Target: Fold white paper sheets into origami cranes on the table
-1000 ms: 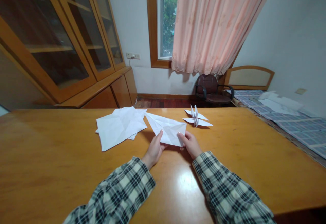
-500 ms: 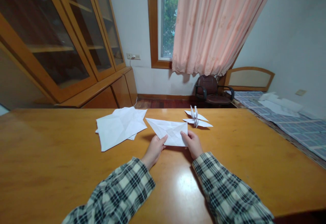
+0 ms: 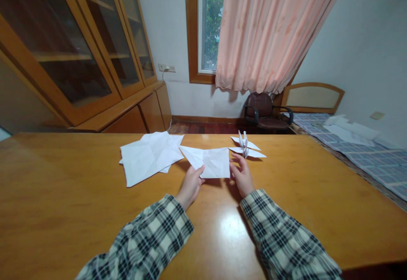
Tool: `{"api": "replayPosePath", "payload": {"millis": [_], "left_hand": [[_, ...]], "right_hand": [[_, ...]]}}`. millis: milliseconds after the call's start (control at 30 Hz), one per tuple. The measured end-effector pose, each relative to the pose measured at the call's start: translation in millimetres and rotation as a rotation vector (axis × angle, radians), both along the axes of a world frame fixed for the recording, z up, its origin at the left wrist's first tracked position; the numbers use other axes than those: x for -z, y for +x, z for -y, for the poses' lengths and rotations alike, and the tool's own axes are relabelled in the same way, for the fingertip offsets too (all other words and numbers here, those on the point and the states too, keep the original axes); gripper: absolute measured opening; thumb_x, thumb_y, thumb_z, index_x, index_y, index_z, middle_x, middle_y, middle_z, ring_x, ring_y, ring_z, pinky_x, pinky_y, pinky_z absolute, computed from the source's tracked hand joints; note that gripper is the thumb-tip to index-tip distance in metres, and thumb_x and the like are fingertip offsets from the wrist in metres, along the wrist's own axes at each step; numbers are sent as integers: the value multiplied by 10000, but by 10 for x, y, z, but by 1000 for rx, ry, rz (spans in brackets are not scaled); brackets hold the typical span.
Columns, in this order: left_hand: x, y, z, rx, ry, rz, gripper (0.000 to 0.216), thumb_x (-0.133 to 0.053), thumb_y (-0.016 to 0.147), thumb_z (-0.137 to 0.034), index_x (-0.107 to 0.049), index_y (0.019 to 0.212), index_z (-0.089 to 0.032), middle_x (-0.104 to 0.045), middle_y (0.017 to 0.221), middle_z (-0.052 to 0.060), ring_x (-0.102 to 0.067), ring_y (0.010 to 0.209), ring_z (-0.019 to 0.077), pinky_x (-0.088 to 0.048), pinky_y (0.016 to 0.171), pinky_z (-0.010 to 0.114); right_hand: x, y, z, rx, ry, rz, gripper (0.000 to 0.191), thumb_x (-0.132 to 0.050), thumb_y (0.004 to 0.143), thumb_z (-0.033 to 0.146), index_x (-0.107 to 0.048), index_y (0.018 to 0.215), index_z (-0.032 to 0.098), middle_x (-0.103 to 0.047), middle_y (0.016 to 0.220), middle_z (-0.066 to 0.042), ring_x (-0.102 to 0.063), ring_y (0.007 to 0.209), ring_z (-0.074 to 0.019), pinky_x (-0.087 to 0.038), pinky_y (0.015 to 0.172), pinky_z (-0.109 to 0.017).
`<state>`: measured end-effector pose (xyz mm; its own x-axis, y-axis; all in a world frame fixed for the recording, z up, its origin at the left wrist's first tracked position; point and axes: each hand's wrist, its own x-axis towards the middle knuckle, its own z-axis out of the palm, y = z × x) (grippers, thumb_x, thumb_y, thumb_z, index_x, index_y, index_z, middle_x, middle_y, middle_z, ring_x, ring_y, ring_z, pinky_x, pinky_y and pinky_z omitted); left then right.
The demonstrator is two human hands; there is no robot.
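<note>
A folded white paper sheet (image 3: 210, 161) lies on the wooden table (image 3: 63, 195) straight ahead of me. My left hand (image 3: 190, 185) pinches its near left edge between thumb and fingers. My right hand (image 3: 242, 174) rests against its right edge, fingers curled on the paper's side. Both arms wear a checked sleeve. A finished white paper crane (image 3: 245, 146) stands just beyond my right hand, not touched.
A loose pile of creased white sheets (image 3: 149, 157) lies to the left of my hands. Beyond the table are a glass-fronted wooden cabinet (image 3: 79, 55), a dark chair (image 3: 265, 112), a pink curtain (image 3: 270, 29) and a bed (image 3: 365, 148) with papers at the right.
The folded sheet has been turned and laid flatter, now with a squarer right edge. My right hand slid from the near right corner up along the right side. My left hand stayed on the near edge.
</note>
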<state>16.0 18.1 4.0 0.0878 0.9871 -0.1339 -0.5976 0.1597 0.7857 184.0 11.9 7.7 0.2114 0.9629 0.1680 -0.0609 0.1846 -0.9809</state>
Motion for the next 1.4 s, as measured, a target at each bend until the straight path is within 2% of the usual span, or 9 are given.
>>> {"api": "replayPosePath", "payload": {"millis": [100, 167, 333, 467, 567, 800, 1033, 1400], "left_hand": [[22, 1, -8, -19, -9, 3, 397, -645, 736, -164, -526, 1113, -202, -637, 1136, 78, -612, 1009, 211, -503, 852, 358], [40, -2, -14, -30, -11, 1, 383, -637, 740, -158, -518, 1100, -211, -626, 1153, 68, -606, 1016, 205, -500, 857, 354], [37, -2, -10, -26, -5, -14, 370, -628, 755, -171, -503, 1100, -219, -617, 1164, 60, -602, 1015, 197, -496, 860, 344], [-18, 4, 10, -15, 10, 2, 370, -640, 755, -185, -512, 1101, -215, -620, 1158, 60, -595, 1028, 196, -488, 871, 330], [-55, 5, 24, -9, -8, 3, 369, -654, 746, -201, -527, 1092, -213, -631, 1137, 58, -600, 1014, 197, -489, 866, 330], [-63, 4, 38, 16, 16, 0, 480, -706, 693, -191, -530, 1139, -211, -631, 1147, 79, -609, 991, 219, -500, 829, 334], [-34, 5, 7, -6, 17, 20, 581, -693, 662, -125, -504, 1207, -187, -657, 1094, 89, -627, 960, 231, -479, 872, 365], [10, -13, -41, 14, -25, 47, 571, -608, 646, -37, -519, 1195, -169, -684, 1029, 80, -639, 936, 225, -485, 869, 359]], "right_hand": [[-10, 17, 12, 43, 154, 138, 487, -560, 759, 279, -467, 1237, 284, -420, 1264, -71, -538, 762, -118, -501, 622, -253], [-13, 29, 15, 37, 220, 222, 492, -540, 775, 242, -470, 1260, 293, -335, 1338, -72, -526, 912, -145, -503, 736, -282], [-38, 28, 34, -7, 281, 341, 367, -510, 796, 204, -598, 1143, 284, -265, 1392, -55, -458, 1120, -206, -489, 800, -319], [-66, 12, 50, -7, 257, 386, 221, -576, 766, 222, -694, 951, 246, -297, 1374, -66, -478, 1072, -213, -473, 845, -356], [-55, 12, 44, 10, 250, 394, 176, -603, 750, 234, -708, 891, 248, -306, 1375, -59, -483, 1027, -209, -466, 858, -377], [5, 24, 27, -10, 278, 460, 147, -622, 747, 249, -717, 858, 241, -324, 1380, -54, -450, 1086, -230, -375, 979, -417], [-16, 11, 45, -53, 298, 530, 142, -621, 751, 260, -719, 851, 236, -341, 1370, -59, -386, 1206, -256, -303, 1039, -426], [33, 6, 49, -117, 299, 573, 199, -627, 741, 232, -718, 915, 265, -324, 1397, -52, -405, 1201, -248, -319, 1029, -433]]}}
